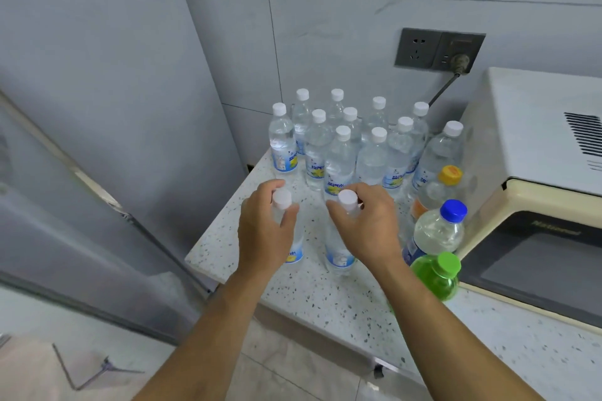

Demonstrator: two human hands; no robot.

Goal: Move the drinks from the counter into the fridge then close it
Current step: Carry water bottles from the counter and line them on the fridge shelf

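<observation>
Several clear bottles with white caps (342, 153) stand grouped at the back of a speckled counter (325, 296). My left hand (264, 231) grips the neck of one white-capped bottle (294, 251) near the counter's left edge. My right hand (368, 221) grips the neck of another white-capped bottle (338, 257) beside it. Both bottles stand upright. To the right stand an orange-capped bottle (436, 189), a blue-capped bottle (438, 231) and a green bottle (438, 273). The grey fridge (107, 75) is on the left, its door (65, 221) swung open.
A cream microwave (537, 205) fills the right of the counter, close to the coloured bottles. A wall socket (439, 49) with a plugged cable sits on the tiled wall behind. Tiled floor lies below the counter's front edge.
</observation>
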